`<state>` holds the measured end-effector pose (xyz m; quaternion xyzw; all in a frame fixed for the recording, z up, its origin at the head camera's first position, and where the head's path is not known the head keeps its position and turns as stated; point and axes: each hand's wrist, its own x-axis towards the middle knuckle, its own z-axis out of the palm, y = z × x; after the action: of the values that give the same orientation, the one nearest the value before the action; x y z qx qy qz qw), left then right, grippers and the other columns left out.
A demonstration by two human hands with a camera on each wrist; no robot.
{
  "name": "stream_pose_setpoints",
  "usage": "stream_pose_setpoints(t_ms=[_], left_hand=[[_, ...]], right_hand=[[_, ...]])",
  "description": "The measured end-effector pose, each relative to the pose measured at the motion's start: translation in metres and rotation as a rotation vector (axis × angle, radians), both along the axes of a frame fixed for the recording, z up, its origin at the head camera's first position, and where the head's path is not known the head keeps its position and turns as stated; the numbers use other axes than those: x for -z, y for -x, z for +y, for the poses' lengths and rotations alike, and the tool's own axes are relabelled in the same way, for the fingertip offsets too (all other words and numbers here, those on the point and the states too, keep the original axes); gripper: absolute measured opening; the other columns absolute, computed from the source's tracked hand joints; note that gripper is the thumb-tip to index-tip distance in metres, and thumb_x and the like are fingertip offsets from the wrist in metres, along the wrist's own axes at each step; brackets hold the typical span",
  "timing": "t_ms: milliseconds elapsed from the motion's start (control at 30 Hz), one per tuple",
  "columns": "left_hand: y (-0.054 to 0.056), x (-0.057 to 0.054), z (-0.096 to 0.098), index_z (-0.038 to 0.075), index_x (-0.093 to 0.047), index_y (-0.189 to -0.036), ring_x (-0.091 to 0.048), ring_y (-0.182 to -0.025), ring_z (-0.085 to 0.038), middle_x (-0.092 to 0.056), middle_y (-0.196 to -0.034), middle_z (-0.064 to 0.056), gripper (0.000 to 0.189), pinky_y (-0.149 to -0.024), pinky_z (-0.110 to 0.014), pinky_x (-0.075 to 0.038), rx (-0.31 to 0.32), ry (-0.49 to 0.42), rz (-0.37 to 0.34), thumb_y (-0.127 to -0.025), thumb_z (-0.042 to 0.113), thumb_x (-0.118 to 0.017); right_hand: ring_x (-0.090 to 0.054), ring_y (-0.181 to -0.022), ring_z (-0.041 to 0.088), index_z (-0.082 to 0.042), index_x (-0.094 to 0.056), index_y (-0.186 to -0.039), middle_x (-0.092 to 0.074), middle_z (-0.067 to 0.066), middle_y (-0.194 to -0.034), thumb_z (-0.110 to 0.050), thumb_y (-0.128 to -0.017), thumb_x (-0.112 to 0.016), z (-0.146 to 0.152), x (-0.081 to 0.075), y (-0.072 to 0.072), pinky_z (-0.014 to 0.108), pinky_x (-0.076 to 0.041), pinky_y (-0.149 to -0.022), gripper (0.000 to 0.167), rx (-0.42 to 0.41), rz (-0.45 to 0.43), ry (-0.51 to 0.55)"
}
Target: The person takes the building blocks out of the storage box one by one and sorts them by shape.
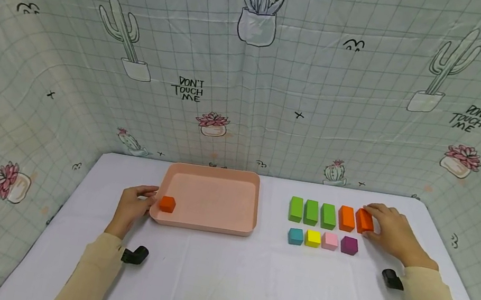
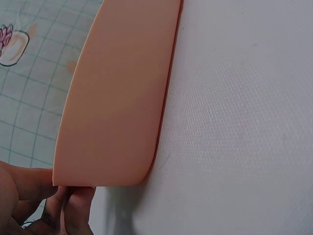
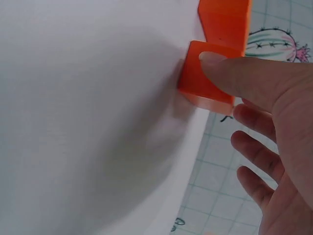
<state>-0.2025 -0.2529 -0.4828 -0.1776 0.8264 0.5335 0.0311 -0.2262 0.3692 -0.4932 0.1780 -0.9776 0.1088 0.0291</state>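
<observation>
My left hand [image 1: 132,207] grips the left end of a shallow pink tray [image 1: 207,228]. In the left wrist view its thumb [image 2: 32,183] lies at the tray's rim, and the other fingers bend against the end wall. Inside the tray, near that end, sits an orange cube [image 1: 167,204]. Over at the right, my right hand [image 1: 393,229] pinches the rightmost orange block [image 1: 364,221] of the back row. The right wrist view shows the thumb [image 3: 230,73] pressed on this block's near face; the fingertips behind it are hidden. A second orange block [image 1: 346,218] stands close on its left.
Left of the orange blocks, three green blocks [image 1: 311,213] continue the back row. In front stand a teal cube [image 1: 295,236], a yellow cube [image 1: 313,239], a pink cube [image 1: 329,241] and a purple cube [image 1: 349,246]. A patterned cloth [image 1: 271,139] hangs behind the white table [image 1: 244,290].
</observation>
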Motion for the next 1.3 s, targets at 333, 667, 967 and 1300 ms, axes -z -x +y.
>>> stream_pose_setpoints(t_ms=[333, 667, 967, 1300], left_hand=[[-0.001, 0.001, 0.0, -0.008, -0.063, -0.139, -0.061, -0.084, -0.018, -0.06, -0.129, -0.026, 0.036, -0.065, -0.016, -0.053, -0.005, 0.004, -0.006, -0.104, 0.0, -0.058], [0.0, -0.001, 0.001, -0.008, -0.063, -0.139, -0.061, -0.086, -0.02, -0.06, -0.129, -0.027, 0.036, -0.065, -0.016, -0.054, -0.003, 0.008, -0.008, -0.104, 0.0, -0.059], [0.001, 0.002, 0.001, -0.007, -0.064, -0.139, -0.062, -0.087, -0.02, -0.06, -0.128, -0.026, 0.036, -0.066, -0.016, -0.054, -0.007, 0.015, -0.005, -0.104, 0.0, -0.059], [0.0, 0.001, 0.001, -0.008, -0.064, -0.138, -0.063, -0.09, -0.022, -0.06, -0.128, -0.027, 0.036, -0.067, -0.016, -0.055, -0.002, 0.019, 0.007, -0.104, 0.0, -0.059]], right_hand=[[-0.052, -0.127, 0.052, 0.008, -0.061, -0.139, -0.058, 0.03, -0.139, -0.003, -0.085, -0.084, -0.045, -0.037, -0.002, 0.072, -0.041, -0.105, 0.06, -0.039, 0.106, 0.028], [-0.057, -0.126, 0.046, 0.005, -0.065, -0.136, -0.063, 0.023, -0.138, -0.002, -0.083, -0.087, -0.114, -0.053, -0.002, 0.065, -0.042, -0.109, 0.058, -0.221, 0.207, 0.06], [-0.057, -0.128, 0.039, 0.0, -0.067, -0.137, -0.064, 0.016, -0.14, -0.012, -0.087, -0.087, -0.172, -0.049, 0.001, 0.058, -0.044, -0.111, 0.055, -0.302, 0.162, 0.05], [-0.061, -0.123, 0.035, -0.001, -0.069, -0.134, -0.067, 0.013, -0.135, -0.013, -0.087, -0.088, -0.22, -0.039, 0.003, 0.054, -0.048, -0.106, 0.052, -0.412, 0.197, 0.097]])
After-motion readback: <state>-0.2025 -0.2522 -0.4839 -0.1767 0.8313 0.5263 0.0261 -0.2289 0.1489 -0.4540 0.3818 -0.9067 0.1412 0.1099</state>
